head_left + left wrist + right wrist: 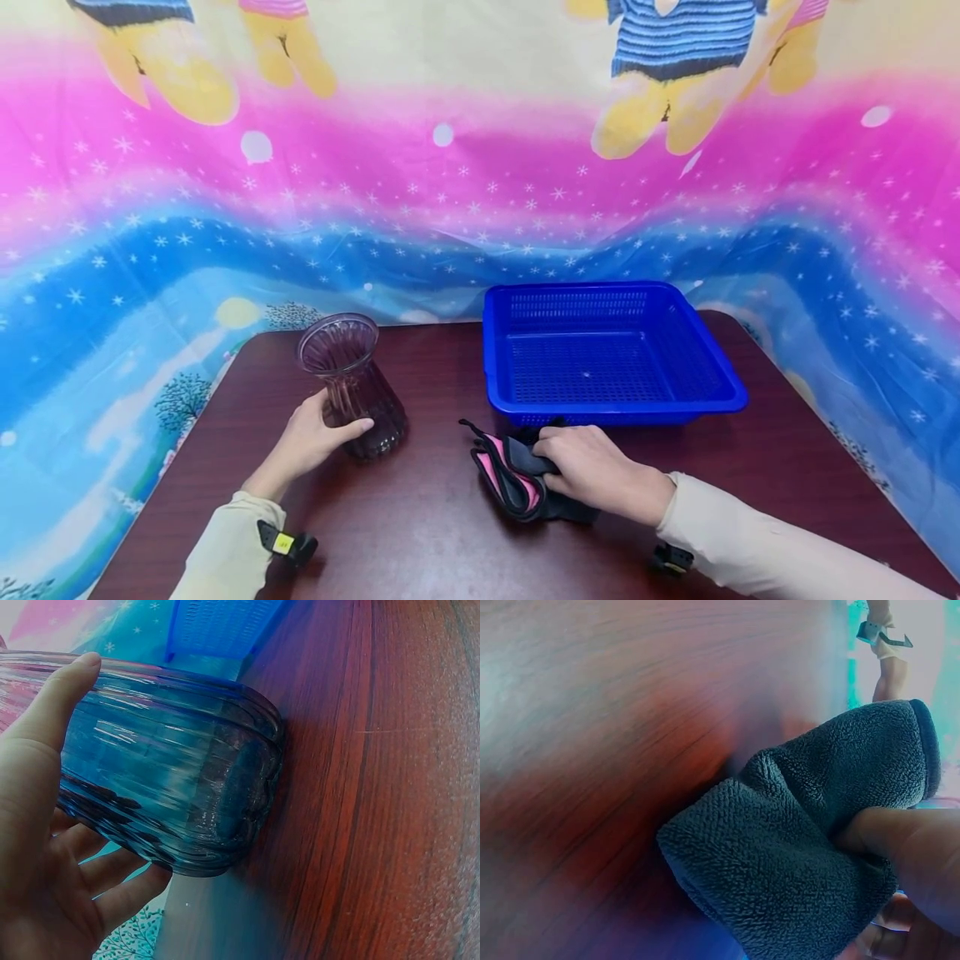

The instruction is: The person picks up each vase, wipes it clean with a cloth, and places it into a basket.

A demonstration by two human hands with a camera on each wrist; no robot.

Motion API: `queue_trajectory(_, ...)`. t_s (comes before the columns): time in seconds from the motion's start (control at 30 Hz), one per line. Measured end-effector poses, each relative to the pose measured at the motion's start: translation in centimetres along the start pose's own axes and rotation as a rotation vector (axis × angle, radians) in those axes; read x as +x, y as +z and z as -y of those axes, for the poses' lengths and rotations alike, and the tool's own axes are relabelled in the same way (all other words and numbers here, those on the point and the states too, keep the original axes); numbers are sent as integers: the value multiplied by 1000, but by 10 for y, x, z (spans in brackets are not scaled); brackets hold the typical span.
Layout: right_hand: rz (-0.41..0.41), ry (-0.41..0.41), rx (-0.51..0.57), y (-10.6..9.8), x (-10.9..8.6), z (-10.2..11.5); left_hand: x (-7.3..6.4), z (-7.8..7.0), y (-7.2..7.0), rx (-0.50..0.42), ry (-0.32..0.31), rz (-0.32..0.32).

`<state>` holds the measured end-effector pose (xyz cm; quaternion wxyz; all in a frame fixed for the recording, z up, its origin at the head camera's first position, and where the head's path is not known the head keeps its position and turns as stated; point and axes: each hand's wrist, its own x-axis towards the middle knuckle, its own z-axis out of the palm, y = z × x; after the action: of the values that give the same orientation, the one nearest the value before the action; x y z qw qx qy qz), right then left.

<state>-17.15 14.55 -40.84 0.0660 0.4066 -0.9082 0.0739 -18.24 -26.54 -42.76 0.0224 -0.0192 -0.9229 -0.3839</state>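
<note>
A ribbed, purplish glass vase (367, 408) with a flared rim stands tilted at the left of the table. My left hand (311, 437) holds it round the side, thumb across the front and fingers behind. In the left wrist view the vase's thick base (247, 780) is close over the wood. Right of it, my right hand (592, 467) grips a folded cleaning cloth (517, 479), dark grey with pink layers and black edging. The right wrist view shows the thumb pressed into the fluffy grey cloth (780, 855); the other fingers are partly hidden beneath it.
A blue plastic basket (615, 408) with perforated walls stands at the back right, just behind the cloth. The dark reddish wooden table (420, 533) has rounded far corners. A patterned curtain (420, 200) hangs along its back and sides.
</note>
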Motion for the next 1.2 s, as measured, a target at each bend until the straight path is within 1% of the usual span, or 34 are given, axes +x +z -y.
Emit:
queue_trajectory(0.3,-12,21,-2,-1,-10,-14,-1,-1,0,1,-10,6)
queue_trajectory(0.7,-23,58,-29,-1,-17,-30,0,1,1,13,-5,-1)
queue_trajectory(1.0,-28,85,-54,-4,-23,-37,1,2,1,14,-5,0)
queue_trajectory(1.2,-15,99,-65,-8,-29,-41,1,3,1,16,-1,-5)
